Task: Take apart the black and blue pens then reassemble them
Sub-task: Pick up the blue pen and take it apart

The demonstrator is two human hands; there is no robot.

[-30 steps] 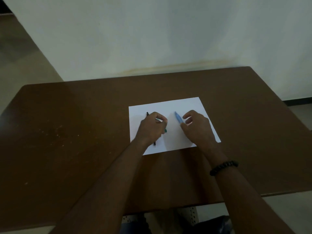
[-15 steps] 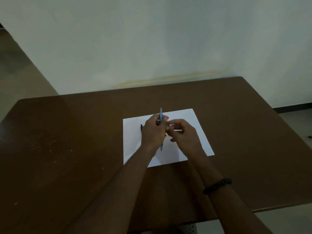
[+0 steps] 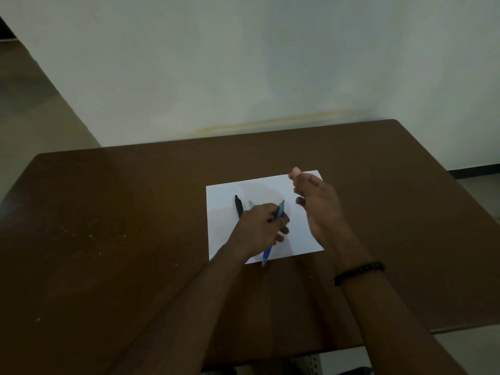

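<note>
My left hand (image 3: 261, 228) grips the blue pen (image 3: 267, 255) around its middle, above the white paper sheet (image 3: 303, 239). The pen's blue end points toward me and its darker end sticks up past my fingers. The black pen (image 3: 238, 207) lies on the left part of the paper, partly hidden by my left hand. A pale green pen (image 3: 251, 204) lies just right of it, mostly covered. My right hand (image 3: 316, 204) hovers over the right side of the paper, fingers apart; whether a small part sits in its fingertips cannot be told.
The paper lies on a dark brown table (image 3: 108, 239) that backs against a pale wall (image 3: 243, 63). A black bead bracelet (image 3: 358, 272) circles my right wrist. Floor shows past the table's left and right edges.
My right hand has pulled away from the blue pen, up and to the right. My left hand keeps the pen and has tilted it lower over the paper.
</note>
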